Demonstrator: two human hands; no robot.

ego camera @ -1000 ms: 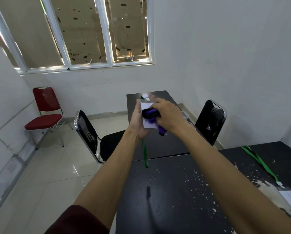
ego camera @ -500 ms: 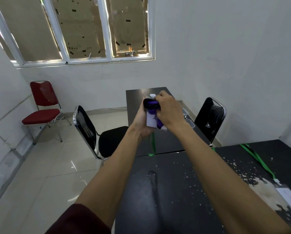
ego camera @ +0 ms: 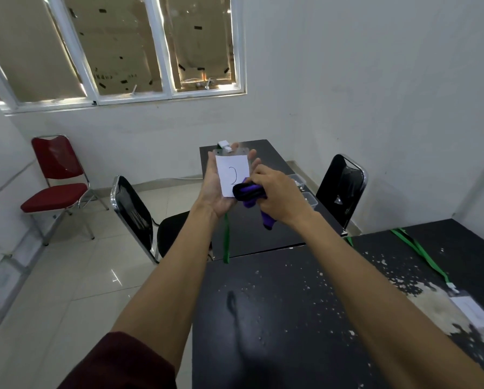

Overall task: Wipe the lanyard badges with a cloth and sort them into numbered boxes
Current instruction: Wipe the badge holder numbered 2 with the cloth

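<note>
A clear badge holder [ego camera: 231, 171] with a white card marked "2" lies flat on my left hand [ego camera: 214, 189], palm up with the fingers straight behind it. Its green lanyard [ego camera: 226, 240] hangs down below the hand. My right hand [ego camera: 277, 197] grips a bunched purple cloth [ego camera: 249, 193] and presses it on the badge's lower right corner. A second badge [ego camera: 472, 311] on a green lanyard [ego camera: 414, 249] lies on the near black table [ego camera: 277, 318] at the right. Clear plastic boxes [ego camera: 309, 197] stand on the far table, partly hidden by my right hand.
A far black table [ego camera: 266, 240] abuts the near one. Black chairs stand to its left [ego camera: 131, 217] and right [ego camera: 342, 189]. A red chair [ego camera: 55, 178] stands by the left wall. The near tabletop is flaked with white patches at the right.
The cloth has slid from the top of the badge down to its lower right corner, uncovering the "2". My left hand has opened flatter under the badge.
</note>
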